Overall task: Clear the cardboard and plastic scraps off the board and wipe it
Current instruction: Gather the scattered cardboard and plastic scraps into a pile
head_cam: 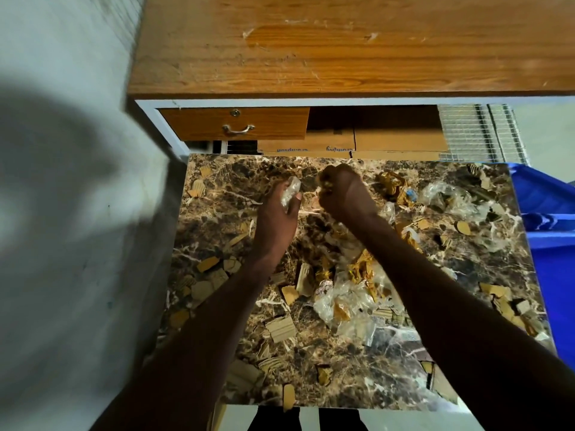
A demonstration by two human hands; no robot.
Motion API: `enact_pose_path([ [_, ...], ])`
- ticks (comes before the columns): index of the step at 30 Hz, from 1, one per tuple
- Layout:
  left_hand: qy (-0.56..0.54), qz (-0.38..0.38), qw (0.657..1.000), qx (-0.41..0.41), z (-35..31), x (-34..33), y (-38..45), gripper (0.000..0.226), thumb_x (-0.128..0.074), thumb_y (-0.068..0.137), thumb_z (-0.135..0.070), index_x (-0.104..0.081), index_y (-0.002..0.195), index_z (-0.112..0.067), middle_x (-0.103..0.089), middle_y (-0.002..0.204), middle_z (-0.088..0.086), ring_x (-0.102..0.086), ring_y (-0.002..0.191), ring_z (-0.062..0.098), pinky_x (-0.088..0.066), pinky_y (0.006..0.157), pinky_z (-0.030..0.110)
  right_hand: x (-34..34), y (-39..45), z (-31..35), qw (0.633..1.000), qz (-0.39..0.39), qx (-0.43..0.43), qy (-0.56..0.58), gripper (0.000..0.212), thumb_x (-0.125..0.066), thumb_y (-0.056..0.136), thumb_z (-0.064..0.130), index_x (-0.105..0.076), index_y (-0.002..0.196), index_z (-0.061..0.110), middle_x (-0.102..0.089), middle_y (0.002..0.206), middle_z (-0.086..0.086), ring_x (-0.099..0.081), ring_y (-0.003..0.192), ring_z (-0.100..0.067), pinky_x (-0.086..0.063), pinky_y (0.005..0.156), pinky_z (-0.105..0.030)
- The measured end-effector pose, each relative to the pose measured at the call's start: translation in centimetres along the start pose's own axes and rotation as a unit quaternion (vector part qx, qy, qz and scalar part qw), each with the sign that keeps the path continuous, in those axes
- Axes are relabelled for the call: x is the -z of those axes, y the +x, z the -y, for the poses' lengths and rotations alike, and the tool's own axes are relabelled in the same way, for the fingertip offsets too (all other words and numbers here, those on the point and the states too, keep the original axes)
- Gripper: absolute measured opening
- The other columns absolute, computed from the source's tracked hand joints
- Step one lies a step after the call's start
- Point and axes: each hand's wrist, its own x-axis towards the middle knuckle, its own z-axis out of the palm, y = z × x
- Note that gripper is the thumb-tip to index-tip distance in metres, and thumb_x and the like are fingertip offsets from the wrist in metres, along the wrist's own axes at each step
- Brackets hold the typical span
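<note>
So the clearing step is only just underway, wiping is a long way off. A crumpled bit of clear plastic (291, 191) is pinched in the left hand (277, 219), and the right hand (345, 194) is clenched round a small gold-ish scrap near the far edge of the marble board (389, 349). Cardboard scraps (281, 328) and plastic film (348, 303) are scattered all over it. Next, both handfuls probably need dumping in the blue bin (550, 244) just beside the board.

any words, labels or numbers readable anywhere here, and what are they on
Blue print on the flattened cardboard boxes under the wooden desk: upside down and blurred, not readable.
Lock on the drawer: no marking can be made out.
Scraps on the marble board and the blue bin: no text seen.
</note>
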Motion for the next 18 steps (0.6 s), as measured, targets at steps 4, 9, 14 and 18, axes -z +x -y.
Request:
enact_pose_path([
  [4,-0.025,0.033,0.999,-0.026,-2.8,-0.7,-2.7,0.057,-0.055,0.107,-0.039,-0.038,0.16,-0.025,-0.048,0.159,0.001,-0.048,0.125,0.001,-0.047,0.099,0.014,7.9,-3.6,-1.6,0.995,-0.08,0.003,0.054,0.029,-0.076,0.092,0.009,-0.069,0.12,0.012,-0.07,0.108,0.0,-0.068,0.083,-0.009,-0.055,0.062,-0.013],
  [9,-0.022,0.059,0.997,-0.033,-5.7,-2.8,-5.5,0.056,-0.058,0.106,-0.038,-0.042,0.156,-0.02,-0.052,0.15,-0.008,-0.062,0.121,0.009,-0.05,0.093,0.011,12.9,-9.4,-4.9,0.993,-0.095,-0.031,0.063,0.034,-0.08,0.091,0.01,-0.07,0.123,0.017,-0.071,0.104,0.003,-0.071,0.088,-0.013,-0.056,0.072,-0.015],
  [14,0.036,0.062,0.997,-0.019,-6.0,-5.0,-7.1,0.052,-0.059,0.104,-0.048,-0.041,0.145,-0.023,-0.066,0.124,0.009,-0.069,0.1,0.025,-0.045,0.062,0.022,13.2,-14.1,-8.7,0.983,-0.11,-0.101,0.106,0.041,-0.079,0.096,0.017,-0.064,0.134,0.018,-0.068,0.101,0.009,-0.059,0.08,0.012,-0.048,0.055,-0.005],
  [18,0.058,0.083,0.994,-0.031,-5.2,-6.0,-8.9,0.052,-0.056,0.106,-0.043,-0.044,0.154,-0.026,-0.055,0.153,-0.001,-0.06,0.129,0.016,-0.05,0.092,0.025,10.9,-17.8,-11.3,0.973,-0.129,-0.141,0.131,0.036,-0.081,0.094,0.022,-0.068,0.127,0.025,-0.073,0.1,0.01,-0.067,0.076,0.002,-0.054,0.06,-0.021],
])
